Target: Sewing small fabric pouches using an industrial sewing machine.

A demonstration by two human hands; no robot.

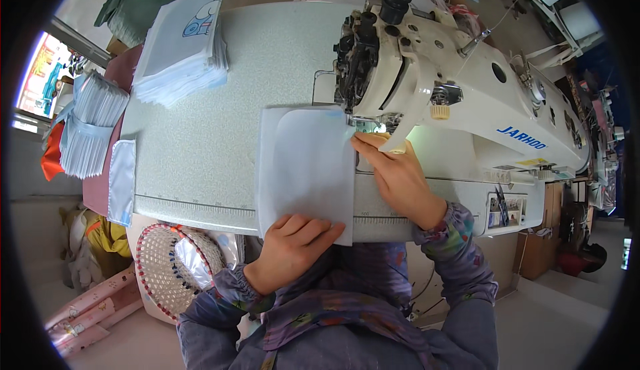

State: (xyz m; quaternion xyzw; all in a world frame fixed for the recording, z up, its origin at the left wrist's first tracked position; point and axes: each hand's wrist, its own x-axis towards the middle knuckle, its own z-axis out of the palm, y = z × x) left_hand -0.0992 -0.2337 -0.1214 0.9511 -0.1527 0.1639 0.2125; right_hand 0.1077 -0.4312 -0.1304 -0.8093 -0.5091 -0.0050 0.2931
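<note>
A pale blue-white fabric piece (310, 163) with a rounded panel lying on it is flat on the sewing machine's table, its far right corner beside the needle area. My left hand (293, 245) is closed at the piece's near edge, fingers curled over the cloth. At the right edge, just in front of the presser foot, my right hand (395, 173) has its fingers pressed together on the cloth; its fingertips are partly hidden. The white sewing machine (460, 77) stands over the right side of the table, with its needle hidden behind the head.
A stack of printed fabric pieces (177, 50) lies at the table's far left. Tied bundles (90, 127) and a white-blue strip (122, 182) sit beyond the left edge. A woven basket (157, 270) hangs near left; scissors (502, 205) rest at right.
</note>
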